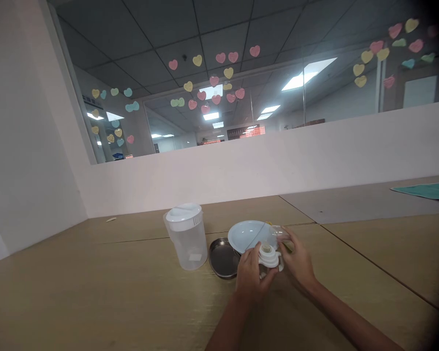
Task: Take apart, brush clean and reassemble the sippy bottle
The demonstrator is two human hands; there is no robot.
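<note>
My left hand point(250, 274) is wrapped round the side of a small container with a white top point(269, 256); its lower part is mostly hidden by my fingers. Just right of it, my right hand point(297, 258) pinches a small clear plastic piece point(278, 232) between thumb and fingers, above the white top. A pale blue-white plate point(247, 233) lies directly behind both hands. Partly under the plate's left side is a dark metal tray point(223, 261), its right end hidden by my left hand.
A translucent pitcher with a white lid point(188, 239) stands left of the metal tray. On the wooden table point(95, 292), a teal cloth point(426, 190) lies at the far right. A wall with a window rises behind.
</note>
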